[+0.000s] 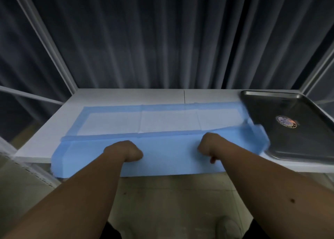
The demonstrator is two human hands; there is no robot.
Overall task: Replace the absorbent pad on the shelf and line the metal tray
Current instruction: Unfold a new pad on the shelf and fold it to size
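A blue absorbent pad (168, 123) with a white centre lies spread across the white shelf (126, 96). Its near half is folded over, blue side up, and hangs past the shelf's front edge. My left hand (124, 151) is closed on the fold left of centre. My right hand (210, 145) is closed on the fold right of centre, its fingers curled under. The metal tray (296, 141) sits at the shelf's right end, bare inside apart from a round sticker (286, 121). The pad's right corner laps over the tray's left rim.
White frame posts (45, 40) rise at the shelf's back corners, with a dark pleated curtain (162, 40) behind. A pale floor (171, 193) shows below the front edge, along with my shoes.
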